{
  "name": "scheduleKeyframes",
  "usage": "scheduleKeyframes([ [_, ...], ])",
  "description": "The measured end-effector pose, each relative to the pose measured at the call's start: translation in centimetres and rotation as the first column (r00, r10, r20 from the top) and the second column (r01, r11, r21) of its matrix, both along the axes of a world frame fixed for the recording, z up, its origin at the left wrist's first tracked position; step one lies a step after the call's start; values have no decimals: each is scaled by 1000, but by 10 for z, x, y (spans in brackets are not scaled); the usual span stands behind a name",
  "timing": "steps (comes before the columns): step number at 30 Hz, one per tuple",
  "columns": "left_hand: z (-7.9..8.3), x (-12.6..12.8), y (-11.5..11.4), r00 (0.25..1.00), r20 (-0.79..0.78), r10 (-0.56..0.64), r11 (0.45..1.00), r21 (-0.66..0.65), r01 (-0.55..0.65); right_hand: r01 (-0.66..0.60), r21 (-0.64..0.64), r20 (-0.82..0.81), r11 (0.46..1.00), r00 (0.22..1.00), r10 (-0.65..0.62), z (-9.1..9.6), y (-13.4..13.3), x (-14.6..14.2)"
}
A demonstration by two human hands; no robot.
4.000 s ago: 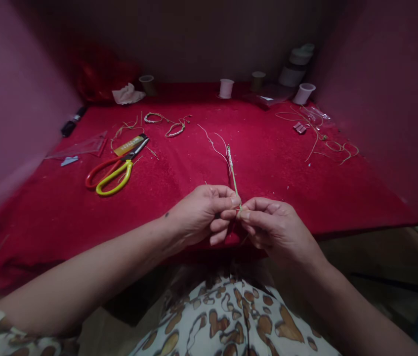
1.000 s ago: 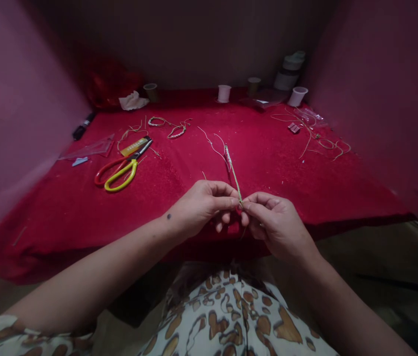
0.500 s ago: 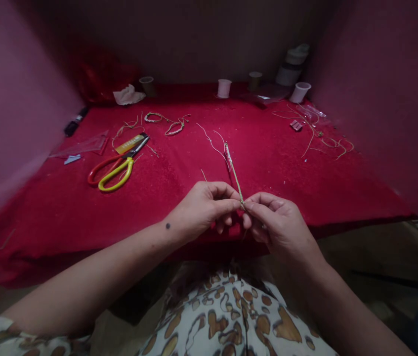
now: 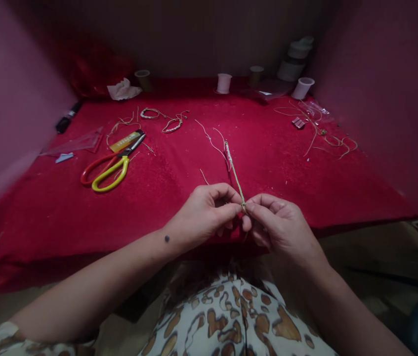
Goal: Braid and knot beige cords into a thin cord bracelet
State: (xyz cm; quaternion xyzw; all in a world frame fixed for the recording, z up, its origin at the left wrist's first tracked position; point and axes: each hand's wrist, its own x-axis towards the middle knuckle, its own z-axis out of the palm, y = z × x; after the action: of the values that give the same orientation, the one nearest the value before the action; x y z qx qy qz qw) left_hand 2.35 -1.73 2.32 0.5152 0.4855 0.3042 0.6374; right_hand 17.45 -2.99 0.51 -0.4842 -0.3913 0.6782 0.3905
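My left hand (image 4: 205, 215) and my right hand (image 4: 279, 225) meet at the near edge of the red table (image 4: 268, 163). Both pinch the near end of a thin braided cord (image 4: 235, 175), pale green with a white beaded stretch at its far end. The cord runs away from my fingertips, up and slightly left, with loose pale thread ends (image 4: 211, 141) trailing on the cloth beyond it. My fingers are curled tight around the knotting point.
Scissors (image 4: 110, 165) with one red and one yellow handle lie at left beside a yellow strip. Two finished bracelets (image 4: 164, 118) lie behind them. Small spools and cups (image 4: 224, 83) line the back edge. Tangled cords (image 4: 323, 136) lie at right.
My hands stayed pinched on the cord's near end, working it with small finger movements. The view shifted slightly. The cord's far end has not moved.
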Motion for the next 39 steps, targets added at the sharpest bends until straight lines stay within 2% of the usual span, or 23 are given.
scheduleKeyframes([
  [10, -1, 3, -3, 999, 22, 43, 999, 24, -43, -8, -32, -40, 999, 999, 7, 0, 0, 0],
  [21, -6, 6, -10, 993, 15, 119, 991, 60, -120, -11, -65, -6, 998, 1000, 11, 4, 0, 0],
  [33, -8, 4, -12, 991, -42, 126, 988, 100, -122, -14, -96, -34, 995, 999, 11, 5, 0, 0],
  [39, -9, 4, -13, 983, -104, 149, 983, 128, -135, -11, -73, 10, 997, 1000, 12, 7, -1, 0],
])
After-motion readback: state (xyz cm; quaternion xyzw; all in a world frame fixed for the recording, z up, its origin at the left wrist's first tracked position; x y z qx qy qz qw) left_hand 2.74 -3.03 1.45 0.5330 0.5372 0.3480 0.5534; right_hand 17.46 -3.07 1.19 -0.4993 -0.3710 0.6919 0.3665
